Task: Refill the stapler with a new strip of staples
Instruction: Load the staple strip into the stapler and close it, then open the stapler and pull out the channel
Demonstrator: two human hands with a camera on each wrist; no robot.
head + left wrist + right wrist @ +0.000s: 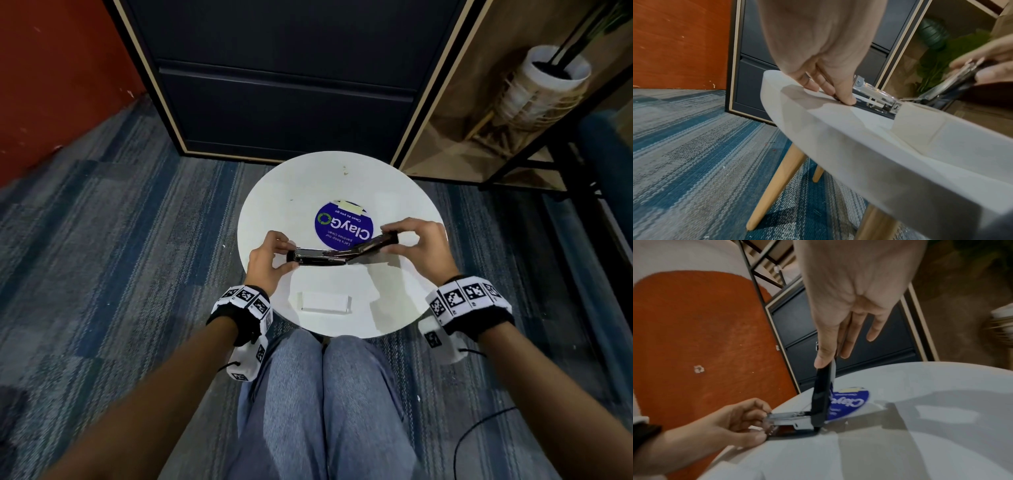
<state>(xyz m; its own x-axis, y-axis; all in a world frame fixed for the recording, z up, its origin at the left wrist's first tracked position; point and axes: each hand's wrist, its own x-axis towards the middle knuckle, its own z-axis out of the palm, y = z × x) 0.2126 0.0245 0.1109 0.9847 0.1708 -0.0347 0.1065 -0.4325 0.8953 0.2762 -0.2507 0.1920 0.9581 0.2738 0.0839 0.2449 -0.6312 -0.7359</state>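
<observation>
Both hands pinching opened stapler (342, 255), head view

Round white table (267, 192), blue sticker (342, 224) on top (text upside down); dark cabinet (284, 78) behind.

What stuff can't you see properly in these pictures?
- Whether staples already sit in the stapler channel: too small in the head view, blurred in the right wrist view.
- What the white box holds: it shows only its outside, and its far end is cut off in the left wrist view.
- The stapler's front end: covered by the left hand.
- The lid's tip: covered by the right hand.
</observation>
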